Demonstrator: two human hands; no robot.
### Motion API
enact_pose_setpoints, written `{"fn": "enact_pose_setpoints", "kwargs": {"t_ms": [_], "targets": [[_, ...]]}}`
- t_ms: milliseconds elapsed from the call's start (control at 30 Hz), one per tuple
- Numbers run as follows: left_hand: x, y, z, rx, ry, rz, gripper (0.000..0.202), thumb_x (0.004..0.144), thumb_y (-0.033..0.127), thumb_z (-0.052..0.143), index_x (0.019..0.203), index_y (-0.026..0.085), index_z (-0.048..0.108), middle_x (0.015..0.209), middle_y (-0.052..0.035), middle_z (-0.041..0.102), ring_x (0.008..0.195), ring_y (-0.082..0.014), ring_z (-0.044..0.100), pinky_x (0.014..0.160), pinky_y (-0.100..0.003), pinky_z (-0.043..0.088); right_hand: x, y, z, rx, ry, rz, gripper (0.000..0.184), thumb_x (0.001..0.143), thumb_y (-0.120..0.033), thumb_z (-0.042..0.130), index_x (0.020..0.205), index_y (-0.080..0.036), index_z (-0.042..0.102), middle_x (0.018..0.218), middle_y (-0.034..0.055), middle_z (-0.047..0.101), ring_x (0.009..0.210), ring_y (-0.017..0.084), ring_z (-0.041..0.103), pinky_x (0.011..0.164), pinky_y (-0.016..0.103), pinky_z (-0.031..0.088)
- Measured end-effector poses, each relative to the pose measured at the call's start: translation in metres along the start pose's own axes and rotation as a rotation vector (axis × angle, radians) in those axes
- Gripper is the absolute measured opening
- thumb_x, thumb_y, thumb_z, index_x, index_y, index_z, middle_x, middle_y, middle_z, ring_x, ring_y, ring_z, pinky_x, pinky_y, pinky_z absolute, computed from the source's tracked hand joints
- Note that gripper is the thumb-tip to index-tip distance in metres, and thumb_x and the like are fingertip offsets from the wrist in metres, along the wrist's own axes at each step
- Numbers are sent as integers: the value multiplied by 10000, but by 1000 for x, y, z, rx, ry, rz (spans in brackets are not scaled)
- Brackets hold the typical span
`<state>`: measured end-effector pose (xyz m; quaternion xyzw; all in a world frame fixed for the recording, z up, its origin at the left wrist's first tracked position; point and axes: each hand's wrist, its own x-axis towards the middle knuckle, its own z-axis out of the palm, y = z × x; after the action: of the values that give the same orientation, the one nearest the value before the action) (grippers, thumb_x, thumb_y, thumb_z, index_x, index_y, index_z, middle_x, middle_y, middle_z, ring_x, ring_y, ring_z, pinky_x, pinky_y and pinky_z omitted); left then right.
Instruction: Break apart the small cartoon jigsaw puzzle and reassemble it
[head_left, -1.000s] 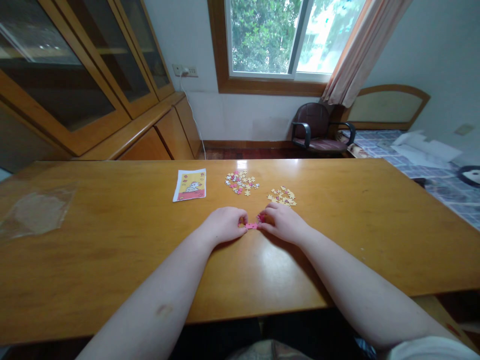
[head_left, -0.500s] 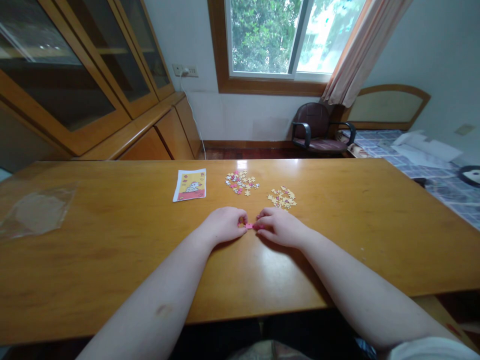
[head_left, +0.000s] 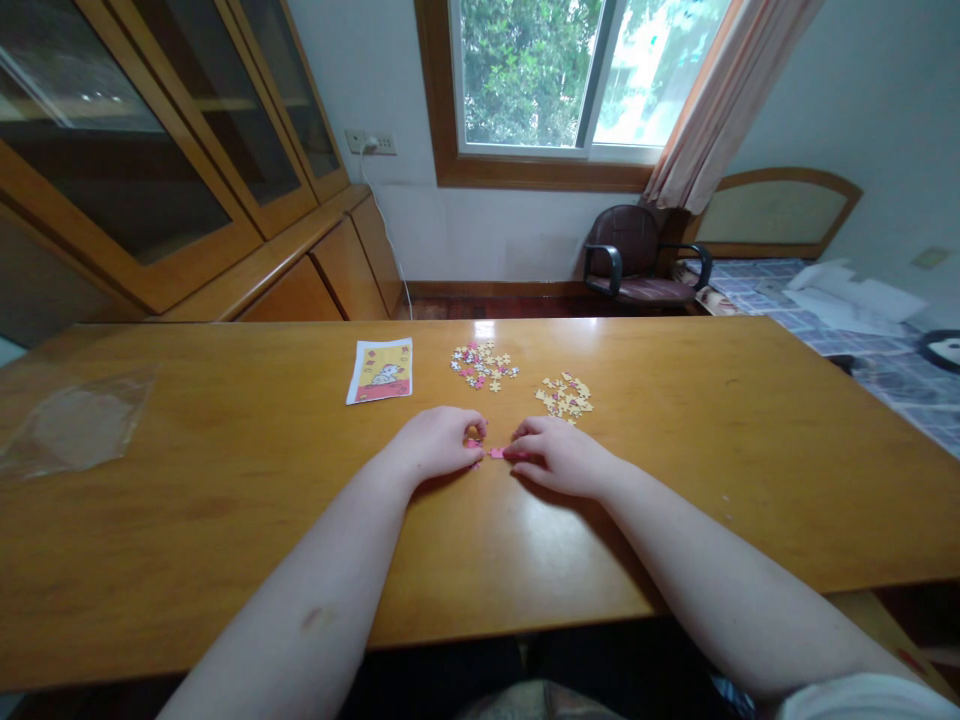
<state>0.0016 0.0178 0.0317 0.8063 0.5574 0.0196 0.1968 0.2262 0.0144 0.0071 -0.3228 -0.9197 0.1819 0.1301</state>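
Observation:
Pink jigsaw puzzle pieces (head_left: 497, 454) lie on the wooden table between my two hands. My right hand (head_left: 559, 455) curls over their right end, fingertips closed on them and covering part of them. Just to the left, my left hand (head_left: 442, 443) has its thumb and fingers bent round another small pink puzzle piece (head_left: 473, 443), a short gap away from the others. Beyond my hands are two loose heaps: a mixed pile of puzzle pieces (head_left: 480, 365) in white, pink and yellow, and a mostly yellow pile of pieces (head_left: 564, 396) nearer my right hand.
A picture card (head_left: 381, 370) with a white animal on yellow and pink lies left of the piles. At the table's far left is a clear plastic bag (head_left: 75, 425). Past the table (head_left: 247, 520) stand a glass-fronted cabinet (head_left: 187, 270), an office chair (head_left: 637, 260) and a bed.
My left hand has drawn slightly to the left, away from the pink pieces, opening a small gap. My right hand has stayed nearly in place.

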Motion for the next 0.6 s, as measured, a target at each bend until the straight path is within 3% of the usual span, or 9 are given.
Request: {"fn": "enact_pose_setpoints", "kwargs": {"t_ms": [267,600], "targets": [[-3,-5,-4,-15,-75,7,296,651,377,633,924,265,655,852,0,690,697,-178,624,546,-252,380,0,1,1,2,-7,-11,285,839,-330,623,1099,-242,696,992,79,615,914,191,579,850,328,450],[-1,-12,-3,-1,-30,-47,268,670,366,633,917,264,647,835,4,689,704,-178,628,553,-258,390,-2,0,-1,12,-12,-13,259,840,-341,622,1067,-258,715,960,69,616,879,184,579,831,323,452]]}}
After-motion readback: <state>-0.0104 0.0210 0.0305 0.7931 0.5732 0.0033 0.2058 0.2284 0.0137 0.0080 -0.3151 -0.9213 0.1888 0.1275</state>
